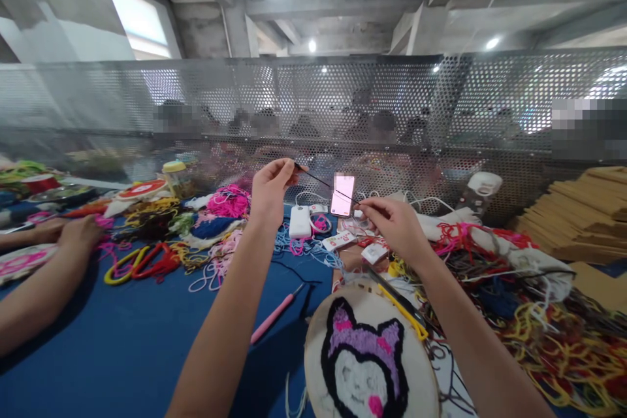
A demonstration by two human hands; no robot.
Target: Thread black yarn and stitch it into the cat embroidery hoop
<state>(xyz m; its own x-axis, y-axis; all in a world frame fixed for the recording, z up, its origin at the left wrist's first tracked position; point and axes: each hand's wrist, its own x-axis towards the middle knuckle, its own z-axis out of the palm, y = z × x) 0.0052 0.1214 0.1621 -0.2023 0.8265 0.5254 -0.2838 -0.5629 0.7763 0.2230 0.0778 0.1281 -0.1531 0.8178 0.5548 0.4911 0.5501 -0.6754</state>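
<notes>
A length of black yarn (321,181) is stretched in the air, sloping down from left to right. My left hand (275,184) is raised and pinches its upper end between thumb and fingers. Lower down, my right hand (389,222) has its fingertips closed on the other part of the yarn. Beneath my right forearm lies a round embroidery hoop (315,356), its cloth worked with a purple, black and white cat-eared figure. To the hoop's left, a pink-handled punch needle (275,319) rests on the blue tablecloth.
A lit phone (343,196) stands behind the yarn, near a white power bank (300,222). A yellow-and-black tool (404,307) lies by the hoop. Tangled yarn (494,287) heaps at right, scissors (154,262) at left. A co-worker's hand (81,235) is at far left. Perforated metal screen (304,88) behind.
</notes>
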